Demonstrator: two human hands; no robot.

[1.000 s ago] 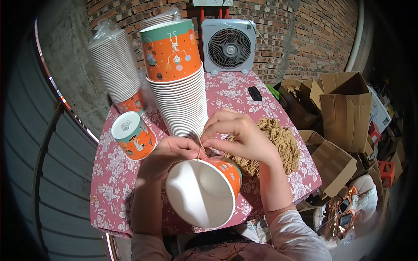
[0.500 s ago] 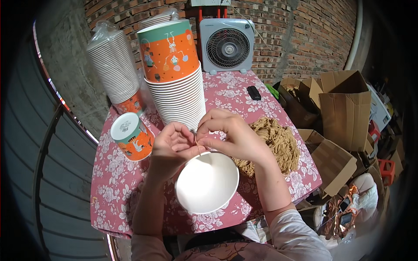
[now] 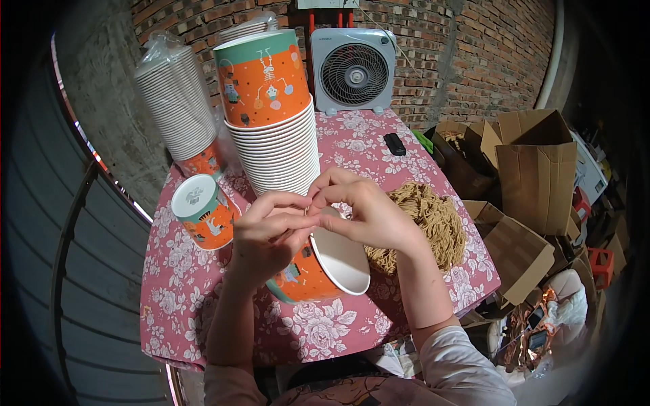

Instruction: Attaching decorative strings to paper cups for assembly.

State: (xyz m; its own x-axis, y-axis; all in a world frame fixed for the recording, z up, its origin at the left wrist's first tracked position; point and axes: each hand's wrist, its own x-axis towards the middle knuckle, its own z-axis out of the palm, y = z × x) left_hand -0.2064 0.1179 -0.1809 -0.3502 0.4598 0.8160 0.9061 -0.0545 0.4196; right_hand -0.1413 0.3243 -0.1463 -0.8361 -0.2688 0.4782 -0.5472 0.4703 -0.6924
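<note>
My left hand point(image 3: 271, 227) and my right hand point(image 3: 362, 210) meet over the middle of the table, fingertips pinched together. Between them is a thin tan cord, mostly hidden by the fingers. Just below, an orange paper bucket point(image 3: 306, 274) with a green band and white inside lies tilted, its mouth facing right. The cord seems to run to its rim; the joint is hidden. Beside my right wrist lies a heap of tan cords point(image 3: 430, 227). Behind my hands rises a tall stack of nested paper buckets point(image 3: 281, 152).
A similar bucket point(image 3: 210, 220) stands upside down at left. Behind it leans a plastic-wrapped bucket stack point(image 3: 179, 105). A box fan point(image 3: 355, 71) and a small black object point(image 3: 395, 144) are on the flowered tablecloth point(image 3: 325, 328). Cardboard boxes point(image 3: 538, 179) crowd the right side.
The bucket under my hands has turned: its mouth faced up toward me and now points right, showing its orange side. My fingertips have drawn closer together.
</note>
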